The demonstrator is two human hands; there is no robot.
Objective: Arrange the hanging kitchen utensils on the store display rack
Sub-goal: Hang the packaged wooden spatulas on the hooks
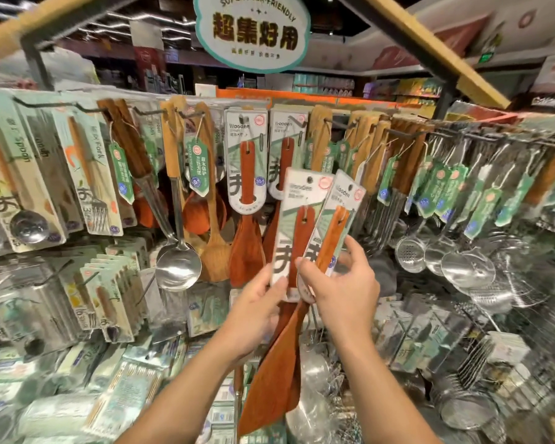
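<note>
Two carded wooden spatulas are held up in front of the rack. My left hand (257,310) grips the left spatula (297,225) at the lower edge of its white and green card. My right hand (343,288) pinches the right spatula (335,229) by its card. Their reddish-brown blades (269,379) hang down between my forearms. Behind them, two matching carded spatulas (246,174) hang from hooks on the display rack (404,133).
Steel ladles (178,265) and wooden spoons hang left of centre, carded spoons and forks (87,187) at far left. Steel skimmers (455,264) with green tags fill the right. Lower hooks carry packaged cutlery. A round sign (252,33) hangs above.
</note>
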